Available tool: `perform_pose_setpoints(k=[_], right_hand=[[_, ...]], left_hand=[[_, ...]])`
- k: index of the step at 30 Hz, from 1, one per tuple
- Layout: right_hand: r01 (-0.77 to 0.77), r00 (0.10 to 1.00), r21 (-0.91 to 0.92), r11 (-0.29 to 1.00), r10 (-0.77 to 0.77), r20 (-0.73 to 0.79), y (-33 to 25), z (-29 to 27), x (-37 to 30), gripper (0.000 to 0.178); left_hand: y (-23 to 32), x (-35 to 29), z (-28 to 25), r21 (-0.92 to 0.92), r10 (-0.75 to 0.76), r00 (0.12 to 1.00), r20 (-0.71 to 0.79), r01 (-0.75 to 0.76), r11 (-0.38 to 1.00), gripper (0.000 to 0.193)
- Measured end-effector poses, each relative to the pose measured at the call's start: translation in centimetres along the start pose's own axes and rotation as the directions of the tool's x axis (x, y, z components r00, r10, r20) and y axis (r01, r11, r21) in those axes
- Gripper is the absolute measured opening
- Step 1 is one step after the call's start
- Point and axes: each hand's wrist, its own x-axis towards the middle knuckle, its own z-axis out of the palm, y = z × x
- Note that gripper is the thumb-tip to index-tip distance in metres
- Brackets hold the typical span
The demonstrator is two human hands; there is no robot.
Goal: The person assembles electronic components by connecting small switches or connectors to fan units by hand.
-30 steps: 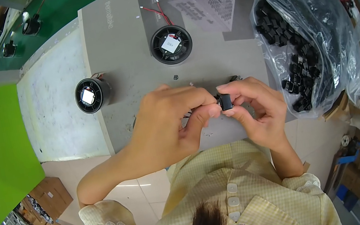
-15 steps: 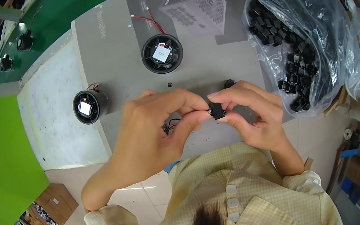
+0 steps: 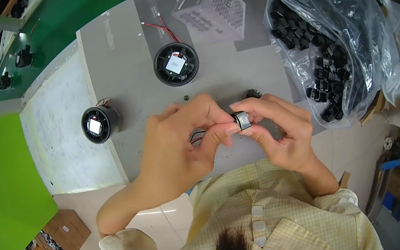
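A small black plastic block (image 3: 242,120), shiny on its upper face, is pinched between the thumb and fingertips of my right hand (image 3: 284,130). My left hand (image 3: 179,141) is closed too, its thumb and index finger pinched together against the left end of the block. Thin red and dark wires (image 3: 196,137) loop through the gap behind its fingertips; their ends are hidden by the fingers. Beyond my hands, a round black fan-like unit (image 3: 176,64) with a white label lies on the mat, red wires trailing from its far side.
Another round black unit (image 3: 96,124) stands at the left. A clear plastic bag (image 3: 354,11) at the right holds several similar black blocks (image 3: 328,73). Small dark parts (image 3: 253,94) lie just past my right hand. Under everything is a grey printed mat (image 3: 121,59).
The black block has turned in my fingers, so a shiny face now shows. Both hands stay pinched together; the whole view has shifted slightly.
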Motion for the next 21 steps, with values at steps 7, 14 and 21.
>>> perform_pose_setpoints(k=[7,14,21], right_hand=[[-0.035,0.999,0.060,0.998,0.035,0.001,0.1,-0.2,-0.3,0.035],[-0.027,0.999,0.054,0.998,0.025,0.037,0.2,0.0,-0.3,0.036],[0.011,0.999,-0.015,1.000,-0.012,-0.038,-0.2,0.3,-0.1,0.035]], left_hand=[[-0.6,-0.5,0.8,0.131,0.125,0.984,-0.126,-0.109,0.985,0.009],[-0.8,-0.8,0.4,0.140,0.084,0.992,-0.097,-0.070,0.988,0.010],[0.4,-0.5,0.9,0.255,0.121,0.987,-0.108,-0.090,0.963,0.005]])
